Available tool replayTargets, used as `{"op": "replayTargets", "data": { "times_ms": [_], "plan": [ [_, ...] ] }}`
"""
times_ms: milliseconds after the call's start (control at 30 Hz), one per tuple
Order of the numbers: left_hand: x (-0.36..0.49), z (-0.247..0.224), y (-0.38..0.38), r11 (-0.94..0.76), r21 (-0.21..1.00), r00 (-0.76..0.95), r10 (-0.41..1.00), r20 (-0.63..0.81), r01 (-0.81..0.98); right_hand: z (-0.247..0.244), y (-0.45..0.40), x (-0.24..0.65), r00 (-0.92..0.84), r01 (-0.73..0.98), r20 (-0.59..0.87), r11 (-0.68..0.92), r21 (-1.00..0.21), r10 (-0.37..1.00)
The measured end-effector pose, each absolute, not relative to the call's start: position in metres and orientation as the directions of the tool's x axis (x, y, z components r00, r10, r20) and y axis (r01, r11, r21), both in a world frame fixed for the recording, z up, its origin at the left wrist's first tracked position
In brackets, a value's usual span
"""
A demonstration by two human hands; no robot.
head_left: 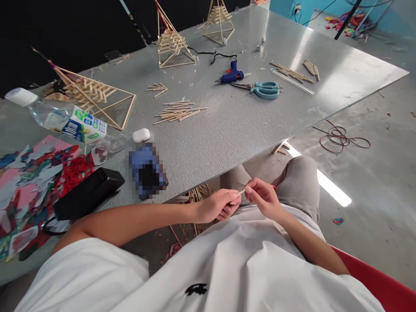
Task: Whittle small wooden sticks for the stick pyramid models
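Fingers of both hands pinch one thin wooden stick (241,192) between them, below the near edge of the surface (234,125) and above the lap; left hand (217,205) closes thumb and fingertips on one end, right hand (264,198) closes on the other end; stick is short, pale, nearly hidden by the fingertips.

On the surface: loose pile of sticks (178,111) near the middle; glue gun (231,75) and scissors (264,89) toward the far edge, touching or nearly so; three stick pyramids, one at the left edge (94,97), two along the far edge (171,43); water bottle (61,119) lying on its side near the left edge; black case (87,193) near the near-left corner; more sticks scattered on the floor (373,182) under the surface.

Risks, as judged: stick is slender, so too much bending force from opposed pinches may snap it; grip is at the very tips, so a slip would drop it among the floor litter, where it would be hard to pick out; work is off the surface, with nothing to catch it.
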State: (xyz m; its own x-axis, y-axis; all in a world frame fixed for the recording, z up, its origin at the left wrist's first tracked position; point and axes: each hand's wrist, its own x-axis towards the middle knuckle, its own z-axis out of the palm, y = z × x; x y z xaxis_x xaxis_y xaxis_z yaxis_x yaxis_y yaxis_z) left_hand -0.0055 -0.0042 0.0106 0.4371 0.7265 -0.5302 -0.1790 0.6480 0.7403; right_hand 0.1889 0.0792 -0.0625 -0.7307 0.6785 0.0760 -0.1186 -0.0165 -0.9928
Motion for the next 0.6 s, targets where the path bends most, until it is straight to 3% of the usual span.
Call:
{"op": "replayTargets", "data": {
  "times_ms": [167,600],
  "plan": [
    [-0.007,0.007,-0.003,0.682,0.716,0.520,0.670,-0.530,-0.150,-0.070,0.085,0.197,-0.821,-0.127,0.261,0.285,-0.950,0.507],
    [-0.005,0.010,-0.006,0.692,0.715,0.515,0.651,-0.558,-0.099,-0.071,0.070,0.190,-0.764,-0.282,0.481,0.449,-0.848,0.430]
  ]
}}
